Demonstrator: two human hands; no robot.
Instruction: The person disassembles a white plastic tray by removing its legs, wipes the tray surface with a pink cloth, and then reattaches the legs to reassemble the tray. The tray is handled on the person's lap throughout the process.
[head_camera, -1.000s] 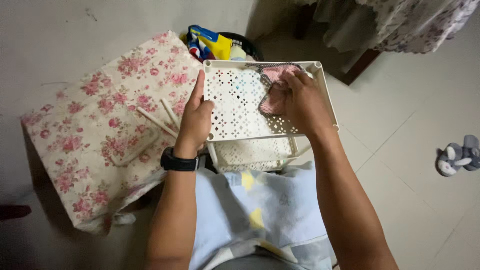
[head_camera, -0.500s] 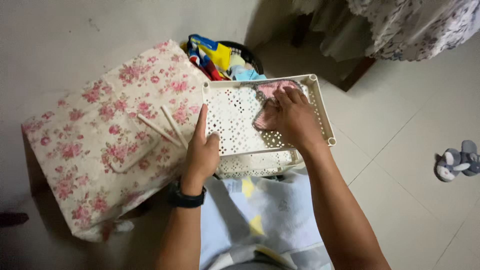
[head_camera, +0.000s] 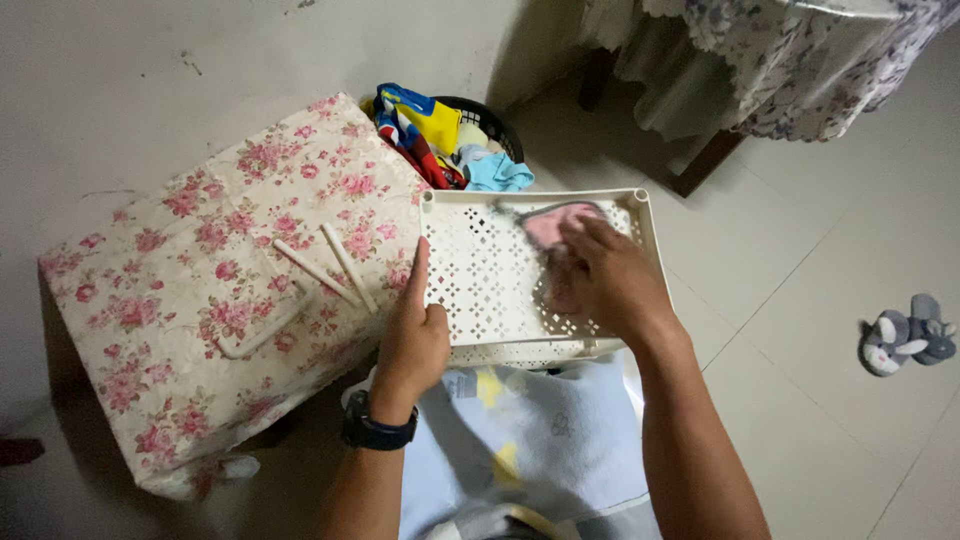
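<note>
1. Floral-covered box (head_camera: 210, 290) at far left, with white rods (head_camera: 325, 270) lying on top near its right edge.
2. Left hand (head_camera: 412, 340), black watch (head_camera: 378, 432) at the wrist, gripping the left edge of the perforated white tray (head_camera: 480, 275), thumb on top.
3. Dark basket (head_camera: 480, 125) of colourful clothes just beyond the tray's far left corner.
4. Right hand (head_camera: 605, 280) flat, fingers spread, pressing a pink cloth (head_camera: 555, 222) inside the tray near its far edge.
5. Grey plush slippers (head_camera: 908, 335) on the floor, far right.
</note>
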